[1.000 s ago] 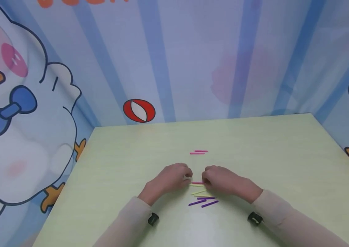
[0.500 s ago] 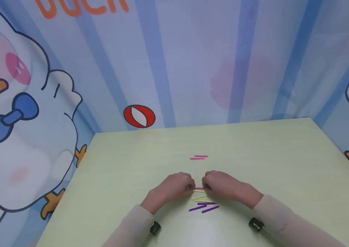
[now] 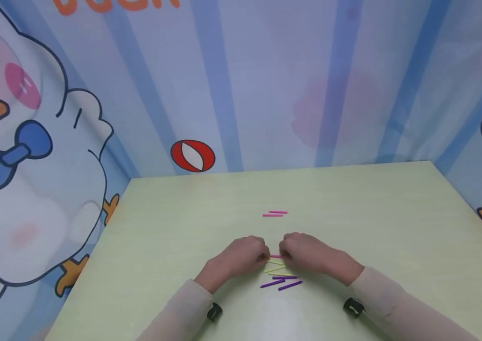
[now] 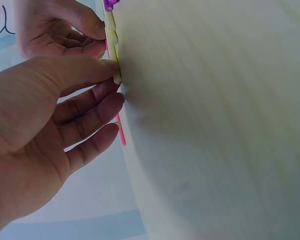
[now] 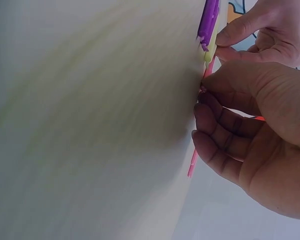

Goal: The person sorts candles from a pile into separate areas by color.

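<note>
A thin pink stick [image 3: 276, 256] lies crosswise between the two hands in the head view. The left hand [image 3: 241, 255] pinches its left end between thumb and fingers, and the right hand [image 3: 307, 252] pinches the right end; both ends are hidden by fingers. Just nearer to the person lie several yellow sticks [image 3: 274, 269], one slanted. Below these are three purple sticks [image 3: 290, 285]. In the right wrist view, the right thumb and index finger meet at the pink stick [image 5: 205, 75], with the purple sticks [image 5: 208, 22] beyond. The left wrist view has the left fingertips close by a yellow stick [image 4: 113, 52].
Two more pink sticks [image 3: 273, 215] lie side by side farther back on the pale green table [image 3: 373, 213]. A blue striped backdrop [image 3: 266, 94] with cartoon ducks rises behind and at the sides. Both sleeves carry a small black device [image 3: 353, 307] near the wrist.
The left hand has moved slightly right, closer to the right hand, and now covers the pink stick's left end. The right hand has stayed nearly in place; the head view shifted slightly.
</note>
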A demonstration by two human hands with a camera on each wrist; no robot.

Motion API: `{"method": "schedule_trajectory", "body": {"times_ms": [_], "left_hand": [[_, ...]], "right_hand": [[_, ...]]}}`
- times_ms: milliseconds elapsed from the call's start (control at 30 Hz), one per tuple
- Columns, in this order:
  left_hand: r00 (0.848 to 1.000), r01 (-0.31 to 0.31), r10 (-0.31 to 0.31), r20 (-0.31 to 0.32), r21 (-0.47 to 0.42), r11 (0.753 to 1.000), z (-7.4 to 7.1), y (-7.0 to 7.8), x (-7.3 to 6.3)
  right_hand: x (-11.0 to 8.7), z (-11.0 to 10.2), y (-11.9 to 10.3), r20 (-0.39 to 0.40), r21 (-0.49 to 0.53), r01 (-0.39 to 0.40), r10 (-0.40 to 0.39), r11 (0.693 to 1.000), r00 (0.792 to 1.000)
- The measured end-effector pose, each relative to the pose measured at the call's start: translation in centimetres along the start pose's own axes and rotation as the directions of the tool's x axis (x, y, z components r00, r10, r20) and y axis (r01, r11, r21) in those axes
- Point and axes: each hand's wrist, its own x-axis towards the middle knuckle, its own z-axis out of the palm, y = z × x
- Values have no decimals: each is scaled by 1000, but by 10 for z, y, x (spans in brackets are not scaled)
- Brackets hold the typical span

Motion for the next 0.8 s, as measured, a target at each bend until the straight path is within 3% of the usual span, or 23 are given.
{"method": "schedule_trajectory", "body": {"times_ms": [533, 800], "left_hand": [[999, 35, -35, 23, 26, 999, 0, 0, -6], [988, 153, -153, 30, 12, 988, -10, -19, -20]], "right_hand": [[-5, 3, 1, -14, 0, 15, -15, 1000, 1000], [-1, 2, 0, 0, 5, 6, -6, 1000, 1000]]}}
